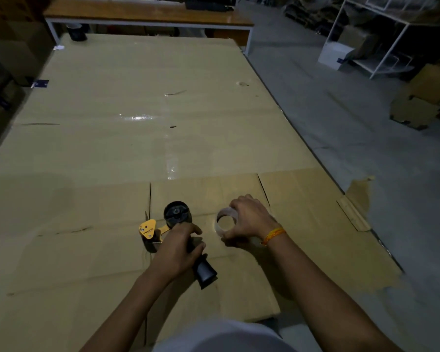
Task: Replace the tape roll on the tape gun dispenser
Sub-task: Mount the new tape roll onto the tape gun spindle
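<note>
On the near part of the cardboard sheet (112, 153), the left hand (176, 250) is wrapped around the black handle of the tape gun dispenser (174, 235), fingers curled tight with the thumb toward the spool. The dispenser lies on its side on the cardboard; its black hub (176, 214) faces up and carries no roll, and its yellow plate (147, 228) sits just left of the hub. The handle's butt end sticks out below the hand, toward the person.

Just right of the dispenser, apart from it, the right hand (249, 219) pinches the clear tape roll (225, 222): fingers arch over the roll's far rim and the thumb presses under its near rim. The roll's open core faces the camera. An orange band (273, 235) circles that wrist.

Around the dispenser the cardboard is bare, with wide open room ahead and to the left. 2 slits cut the cardboard, 1 just left of the hub and 1 beyond the right hand. Right of the tape roll the cardboard's edge runs diagonally, with grey floor (366, 123) past it. Far ahead, a dark cup (76, 31) stands at the sheet's far-left corner, before a wooden bench (148, 13).
</note>
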{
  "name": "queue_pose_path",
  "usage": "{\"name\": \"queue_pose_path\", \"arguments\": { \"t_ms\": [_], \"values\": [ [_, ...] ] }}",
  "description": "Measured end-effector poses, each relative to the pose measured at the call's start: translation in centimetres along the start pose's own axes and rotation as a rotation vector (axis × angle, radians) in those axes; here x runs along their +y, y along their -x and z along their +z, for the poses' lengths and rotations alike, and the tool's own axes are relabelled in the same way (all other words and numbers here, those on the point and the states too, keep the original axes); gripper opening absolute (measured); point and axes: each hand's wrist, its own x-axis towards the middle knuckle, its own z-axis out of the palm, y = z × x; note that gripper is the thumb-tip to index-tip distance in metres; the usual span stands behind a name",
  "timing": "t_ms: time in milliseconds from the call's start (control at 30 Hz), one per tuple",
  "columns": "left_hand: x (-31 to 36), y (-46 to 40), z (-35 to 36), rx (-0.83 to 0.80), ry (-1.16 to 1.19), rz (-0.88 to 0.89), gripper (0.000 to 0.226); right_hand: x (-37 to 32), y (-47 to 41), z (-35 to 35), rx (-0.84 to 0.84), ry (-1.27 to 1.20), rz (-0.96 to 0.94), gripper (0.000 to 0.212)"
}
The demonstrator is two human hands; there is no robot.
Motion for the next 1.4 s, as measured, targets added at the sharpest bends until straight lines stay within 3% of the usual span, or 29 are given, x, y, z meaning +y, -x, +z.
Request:
{"name": "queue_pose_path", "arguments": {
  "t_ms": [167,333,433,533,767,900,967,1033,1167,1400],
  "values": [
    [-0.8,-0.3,0.2,-0.012,0.002,-0.022,0.036,1.4,0.9,-0.8,-0.008,-0.121,0.053,0.135],
    [-1.1,-0.4,0.3,0.001,0.027,-0.02,0.035,5.8,3.9,-1.8,-0.004,-0.177,0.179,0.146],
    [-1.2,-0.4,0.2,0.018,0.056,-0.032,0.036,7.3,6.1,-0.4,-0.028,-0.295,0.261,0.16],
    [-1.5,0.0,0.2,0.021,0.088,-0.04,0.034,7.5,7.6,2.1,0.053,-0.451,0.337,0.168],
    [-1.8,0.6,0.3,0.049,0.067,-0.035,0.034,5.9,8.1,6.9,0.369,-0.61,0.455,0.138],
    [-1.8,0.9,0.5,0.053,0.051,-0.036,0.037,5.9,7.3,7.0,0.5,-0.6,0.377,0.097],
    [-2.0,1.3,0.7,0.061,0.04,-0.041,0.041,5.6,7.3,6.4,0.546,-0.608,0.366,0.087],
    [-2.1,1.6,0.9,0.074,0.013,-0.043,0.042,5.0,7.1,5.2,0.597,-0.61,0.361,0.085],
    [-1.9,1.6,1.2,0.093,-0.031,-0.059,0.042,1.9,4.7,1.8,0.698,-0.607,0.309,0.101],
    [-1.4,2.8,1.6,0.162,-0.036,-0.026,0.036,-8.8,-2.0,0.8,0.561,-0.656,0.077,0.098]
  ]
}}
